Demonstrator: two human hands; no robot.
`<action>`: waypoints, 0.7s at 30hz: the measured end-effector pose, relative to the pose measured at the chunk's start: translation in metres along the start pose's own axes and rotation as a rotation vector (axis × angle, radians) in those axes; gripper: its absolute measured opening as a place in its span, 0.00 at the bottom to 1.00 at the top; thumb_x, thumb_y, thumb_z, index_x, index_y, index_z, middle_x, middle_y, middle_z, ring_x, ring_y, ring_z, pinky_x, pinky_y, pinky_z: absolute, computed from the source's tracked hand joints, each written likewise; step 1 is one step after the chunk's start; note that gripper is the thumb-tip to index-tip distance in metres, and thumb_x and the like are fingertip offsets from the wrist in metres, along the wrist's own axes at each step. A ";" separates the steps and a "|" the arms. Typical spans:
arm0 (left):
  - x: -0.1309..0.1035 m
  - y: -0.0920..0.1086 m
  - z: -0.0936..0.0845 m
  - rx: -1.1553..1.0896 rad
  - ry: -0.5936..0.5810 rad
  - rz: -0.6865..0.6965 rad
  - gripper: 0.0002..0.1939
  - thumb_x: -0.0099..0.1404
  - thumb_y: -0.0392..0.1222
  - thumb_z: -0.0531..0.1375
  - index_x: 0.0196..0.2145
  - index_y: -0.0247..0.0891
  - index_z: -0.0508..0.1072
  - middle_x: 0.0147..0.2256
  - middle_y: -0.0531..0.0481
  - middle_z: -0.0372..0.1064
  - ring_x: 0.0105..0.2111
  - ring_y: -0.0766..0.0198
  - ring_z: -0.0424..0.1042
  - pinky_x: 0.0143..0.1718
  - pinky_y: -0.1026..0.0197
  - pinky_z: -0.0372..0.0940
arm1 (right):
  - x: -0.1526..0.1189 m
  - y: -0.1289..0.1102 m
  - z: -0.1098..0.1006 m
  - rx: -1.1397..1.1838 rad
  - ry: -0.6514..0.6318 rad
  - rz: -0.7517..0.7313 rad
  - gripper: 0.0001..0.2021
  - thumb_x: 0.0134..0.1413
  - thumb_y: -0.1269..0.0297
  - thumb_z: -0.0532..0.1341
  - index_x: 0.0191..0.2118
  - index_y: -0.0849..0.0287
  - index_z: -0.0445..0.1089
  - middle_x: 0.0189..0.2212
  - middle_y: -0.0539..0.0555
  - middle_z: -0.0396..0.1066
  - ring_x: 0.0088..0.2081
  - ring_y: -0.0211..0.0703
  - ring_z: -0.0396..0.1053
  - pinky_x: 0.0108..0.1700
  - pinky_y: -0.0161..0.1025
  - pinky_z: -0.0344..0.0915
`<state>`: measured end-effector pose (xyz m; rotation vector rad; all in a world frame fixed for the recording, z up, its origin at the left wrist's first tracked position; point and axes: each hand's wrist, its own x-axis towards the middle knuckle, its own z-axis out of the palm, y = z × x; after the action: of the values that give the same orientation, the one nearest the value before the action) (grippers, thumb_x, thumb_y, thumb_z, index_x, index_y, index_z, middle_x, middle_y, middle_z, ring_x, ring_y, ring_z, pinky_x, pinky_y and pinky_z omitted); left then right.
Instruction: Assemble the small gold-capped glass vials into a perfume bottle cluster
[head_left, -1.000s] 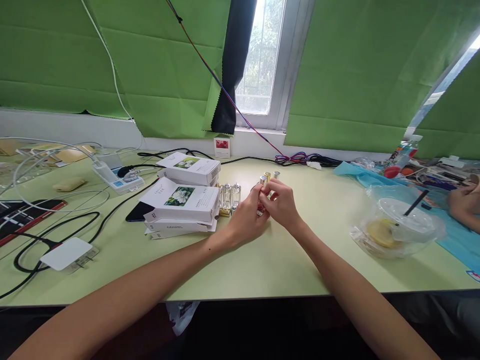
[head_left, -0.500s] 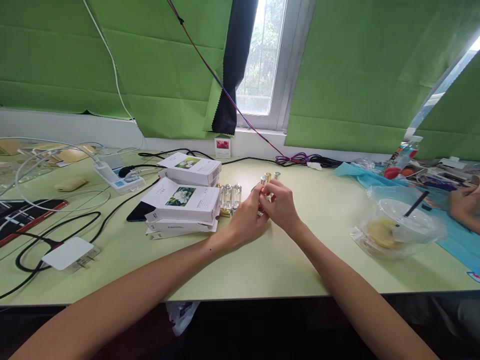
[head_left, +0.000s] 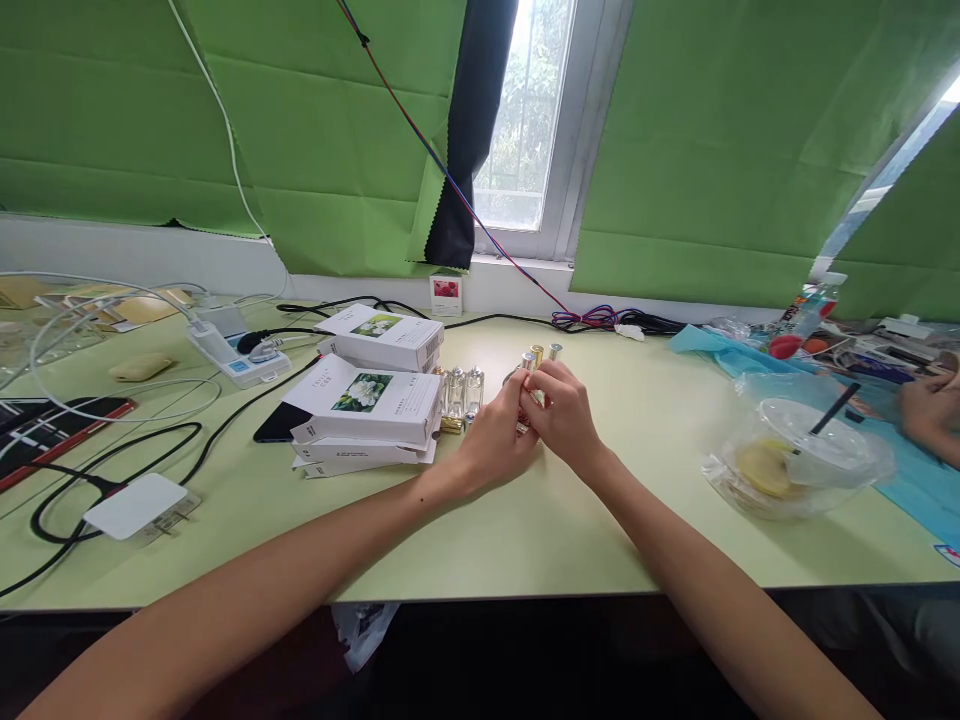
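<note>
My left hand (head_left: 499,430) and my right hand (head_left: 564,408) meet above the table, fingers closed in a pinch and touching each other. Between them is a small glass bottle; its silver top (head_left: 528,360) pokes up over the fingertips, and the rest is largely covered. Just behind my right hand stand a gold-capped bottle (head_left: 537,354) and a silver-capped bottle (head_left: 555,351), their lower parts hidden. Left of my left hand, several clear glass bottles (head_left: 472,390) lie side by side against white boxes, with a gold cap (head_left: 451,425) at their near end.
White flower-printed boxes (head_left: 386,405) are stacked on the left, partly over a dark phone (head_left: 277,424). Farther left are a power strip (head_left: 236,350), cables and a charger (head_left: 142,507). A bagged drink cup (head_left: 802,450) stands right, near another person's hand (head_left: 930,410).
My hands stay in almost the same place, with only a slight shift of the fingers. The whole view has moved very slightly.
</note>
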<state>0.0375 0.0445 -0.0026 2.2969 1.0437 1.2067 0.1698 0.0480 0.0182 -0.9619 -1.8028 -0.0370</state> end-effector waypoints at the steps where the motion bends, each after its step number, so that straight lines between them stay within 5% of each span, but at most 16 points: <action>1: 0.000 0.000 0.000 -0.004 0.000 0.002 0.30 0.56 0.29 0.54 0.57 0.40 0.59 0.38 0.48 0.72 0.30 0.62 0.70 0.29 0.61 0.60 | 0.000 -0.001 0.000 -0.021 -0.005 -0.012 0.12 0.58 0.71 0.56 0.25 0.54 0.56 0.25 0.50 0.60 0.32 0.43 0.59 0.35 0.40 0.58; 13: 0.001 -0.006 0.003 -0.001 -0.008 -0.014 0.31 0.59 0.34 0.56 0.60 0.40 0.57 0.40 0.47 0.73 0.29 0.63 0.70 0.29 0.62 0.60 | 0.004 -0.001 -0.001 0.169 0.011 0.185 0.12 0.52 0.70 0.59 0.22 0.55 0.57 0.24 0.47 0.58 0.27 0.38 0.57 0.29 0.36 0.57; 21: 0.000 -0.003 0.001 0.005 -0.003 -0.002 0.31 0.57 0.31 0.55 0.59 0.40 0.58 0.39 0.47 0.72 0.30 0.62 0.71 0.30 0.61 0.61 | 0.000 0.000 0.001 0.096 0.025 0.074 0.12 0.55 0.71 0.57 0.23 0.55 0.56 0.25 0.48 0.58 0.28 0.40 0.57 0.30 0.37 0.57</action>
<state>0.0372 0.0469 -0.0053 2.3003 1.0490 1.2004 0.1690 0.0486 0.0179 -0.9543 -1.7294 0.0831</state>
